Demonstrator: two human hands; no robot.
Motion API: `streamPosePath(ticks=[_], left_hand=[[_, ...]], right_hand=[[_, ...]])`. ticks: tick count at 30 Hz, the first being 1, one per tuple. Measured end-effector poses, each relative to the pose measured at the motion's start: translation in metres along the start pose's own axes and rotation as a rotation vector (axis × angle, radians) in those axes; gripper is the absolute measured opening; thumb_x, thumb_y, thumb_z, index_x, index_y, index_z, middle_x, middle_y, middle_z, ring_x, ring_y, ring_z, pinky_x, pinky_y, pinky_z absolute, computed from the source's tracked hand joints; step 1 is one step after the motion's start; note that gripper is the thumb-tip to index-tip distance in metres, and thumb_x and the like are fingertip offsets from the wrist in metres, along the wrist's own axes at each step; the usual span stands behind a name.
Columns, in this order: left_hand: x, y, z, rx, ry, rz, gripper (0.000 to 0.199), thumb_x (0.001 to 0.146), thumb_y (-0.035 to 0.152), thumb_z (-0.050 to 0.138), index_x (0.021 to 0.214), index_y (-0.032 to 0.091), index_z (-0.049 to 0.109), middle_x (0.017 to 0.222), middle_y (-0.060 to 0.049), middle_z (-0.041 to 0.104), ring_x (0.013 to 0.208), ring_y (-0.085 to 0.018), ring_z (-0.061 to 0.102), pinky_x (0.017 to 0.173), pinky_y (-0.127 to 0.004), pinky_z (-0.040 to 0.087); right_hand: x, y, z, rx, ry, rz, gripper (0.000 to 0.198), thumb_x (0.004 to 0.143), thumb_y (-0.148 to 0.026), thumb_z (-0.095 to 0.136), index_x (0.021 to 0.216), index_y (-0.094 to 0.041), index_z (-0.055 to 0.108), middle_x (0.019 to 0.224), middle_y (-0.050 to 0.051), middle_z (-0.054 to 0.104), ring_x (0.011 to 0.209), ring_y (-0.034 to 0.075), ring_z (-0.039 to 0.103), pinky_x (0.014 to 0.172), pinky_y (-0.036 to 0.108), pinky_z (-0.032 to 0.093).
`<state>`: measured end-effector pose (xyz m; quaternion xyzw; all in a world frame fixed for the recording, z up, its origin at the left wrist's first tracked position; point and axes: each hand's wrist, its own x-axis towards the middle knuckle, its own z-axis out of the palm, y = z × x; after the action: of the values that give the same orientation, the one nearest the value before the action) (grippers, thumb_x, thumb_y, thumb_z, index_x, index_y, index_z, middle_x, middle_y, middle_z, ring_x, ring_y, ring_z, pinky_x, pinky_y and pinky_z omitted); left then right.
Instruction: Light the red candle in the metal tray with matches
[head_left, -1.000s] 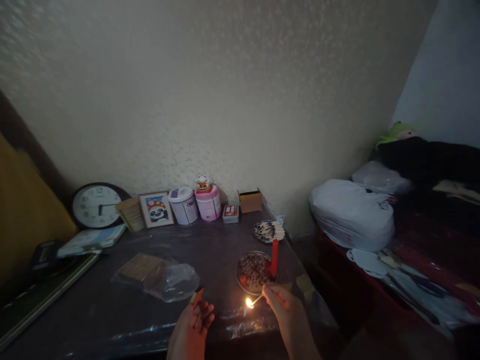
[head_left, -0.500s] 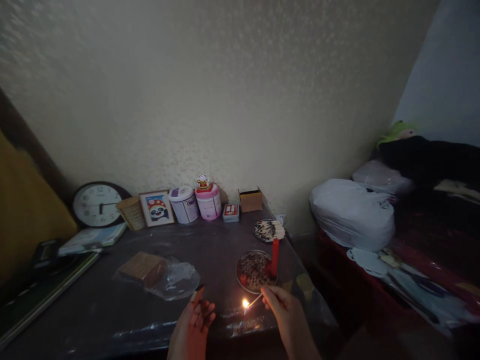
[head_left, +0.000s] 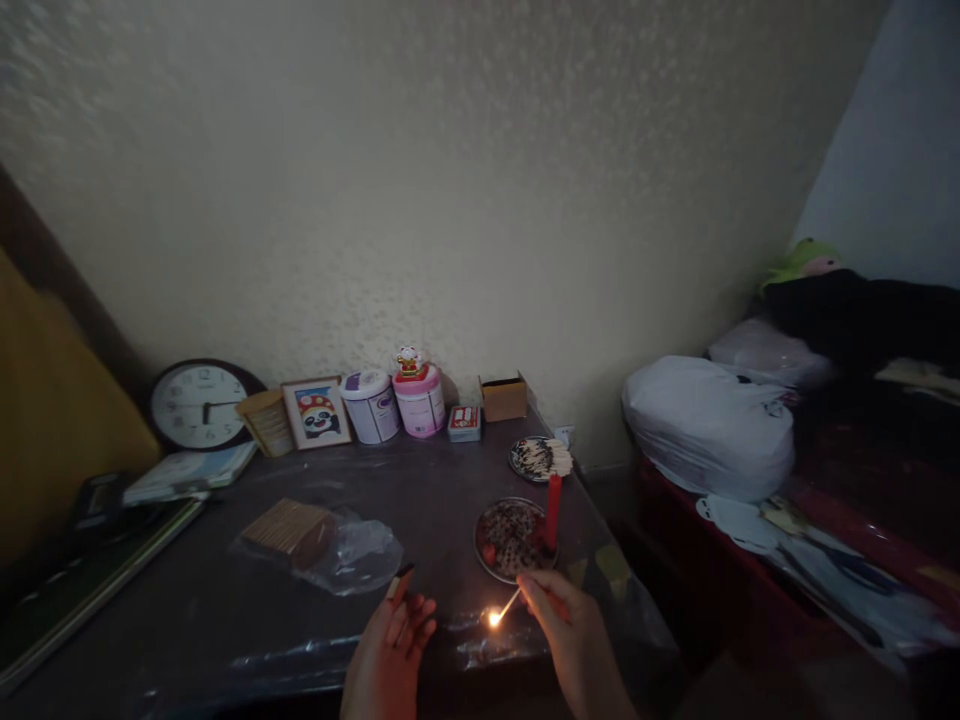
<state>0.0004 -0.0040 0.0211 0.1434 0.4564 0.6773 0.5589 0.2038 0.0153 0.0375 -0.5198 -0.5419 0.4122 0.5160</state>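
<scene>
My right hand (head_left: 566, 620) pinches a burning match (head_left: 508, 606) between thumb and fingertips. The match slants down to the left, with its flame at the lower end. To the left, my left hand (head_left: 394, 640) is curled, palm turned toward the flame, gripping a small matchbox (head_left: 401, 584) whose dark edge sticks up beyond the fingers. Just beyond the right hand, a red candle (head_left: 553, 512) stands upright and unlit at the right edge of a round plate (head_left: 480, 560) covered in dark specks. Behind it, several matches, many with black heads, lie on a smaller plate (head_left: 517, 470).
Along the wall stand a clock (head_left: 196, 405), a paper cup (head_left: 268, 422), a picture frame (head_left: 316, 412), two tubs (head_left: 371, 408), a small tin (head_left: 465, 424) and a cardboard box (head_left: 504, 400). A wrapped brown block (head_left: 289, 528) lies left. White bags (head_left: 705, 425) sit right.
The match has tipped more steeply downward, and its flame sits slightly lower. Both hands keep their grips. The whole view has shifted a little.
</scene>
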Motion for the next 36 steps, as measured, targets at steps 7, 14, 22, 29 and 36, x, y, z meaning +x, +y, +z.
streamPosePath(ticks=[7, 14, 22, 29, 36], left_hand=[[-0.004, 0.001, 0.003, -0.005, -0.007, 0.017, 0.012, 0.065, 0.03, 0.071, 0.076, 0.024, 0.071, 0.078, -0.01, 0.072, 0.097, -0.033, 0.064, 0.085, -0.049, 0.05], [-0.001, -0.003, 0.003, -0.011, -0.027, 0.008, 0.016, 0.065, 0.031, 0.069, 0.08, 0.025, 0.071, 0.085, -0.012, 0.073, 0.104, -0.033, 0.063, 0.089, -0.049, 0.048], [-0.002, -0.016, 0.012, -0.041, -0.03, 0.07, 0.019, 0.067, 0.034, 0.068, 0.08, 0.021, 0.072, 0.082, -0.014, 0.074, 0.094, -0.033, 0.067, 0.086, -0.051, 0.048], [0.003, -0.029, 0.01, -0.078, -0.054, 0.069, 0.032, 0.067, 0.038, 0.07, 0.091, 0.018, 0.072, 0.093, -0.016, 0.074, 0.1, -0.034, 0.065, 0.091, -0.049, 0.047], [0.005, -0.032, 0.01, -0.095, -0.044, 0.09, 0.031, 0.071, 0.04, 0.068, 0.092, 0.018, 0.072, 0.09, -0.015, 0.074, 0.098, -0.033, 0.066, 0.093, -0.051, 0.045]], right_hand=[[-0.001, -0.001, 0.003, -0.005, 0.007, 0.0, 0.03, 0.08, -0.044, 0.06, 0.079, -0.018, 0.073, 0.075, 0.005, 0.072, 0.075, 0.021, 0.063, 0.068, 0.027, 0.048], [-0.002, -0.005, 0.004, -0.03, 0.024, -0.027, 0.032, 0.079, -0.047, 0.059, 0.076, -0.018, 0.073, 0.074, 0.006, 0.073, 0.074, 0.022, 0.065, 0.068, 0.027, 0.05], [-0.003, -0.005, 0.008, -0.015, 0.021, -0.063, 0.029, 0.08, -0.043, 0.058, 0.075, -0.018, 0.073, 0.077, 0.005, 0.073, 0.076, 0.021, 0.065, 0.07, 0.026, 0.05], [-0.004, -0.008, 0.01, -0.003, 0.001, -0.058, 0.025, 0.082, -0.039, 0.057, 0.077, -0.019, 0.071, 0.078, 0.005, 0.071, 0.076, 0.02, 0.064, 0.07, 0.025, 0.049], [-0.003, -0.004, 0.013, 0.009, -0.004, -0.077, 0.024, 0.083, -0.037, 0.057, 0.079, -0.019, 0.072, 0.08, 0.004, 0.071, 0.078, 0.019, 0.064, 0.071, 0.024, 0.048]])
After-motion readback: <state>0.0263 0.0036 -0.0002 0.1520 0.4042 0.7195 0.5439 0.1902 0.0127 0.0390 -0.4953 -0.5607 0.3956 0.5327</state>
